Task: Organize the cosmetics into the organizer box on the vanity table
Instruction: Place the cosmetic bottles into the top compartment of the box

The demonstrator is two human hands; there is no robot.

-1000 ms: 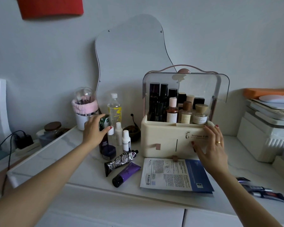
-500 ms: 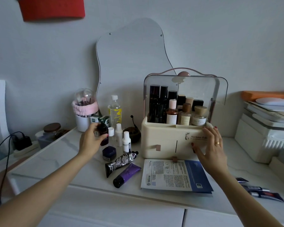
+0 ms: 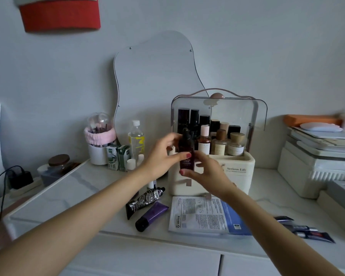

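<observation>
Both your hands hold the dark dropper bottle [image 3: 186, 154] upright in front of the organizer box [image 3: 235, 172]: your left hand [image 3: 161, 156] pinches its middle, your right hand [image 3: 205, 172] seems to cup its base, though blurred. Two tubes [image 3: 147, 208] and a sheet-mask packet [image 3: 203, 216] lie on the counter [image 3: 68, 188] below.

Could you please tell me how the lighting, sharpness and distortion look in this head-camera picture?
Head view: dim, flat, bluish light without hard shadows; the left hand and right hand are slightly motion-blurred around the dark dropper bottle; the organizer box lid shows soft reflections; the wide-angle lens bows the vanity table edges.
</observation>
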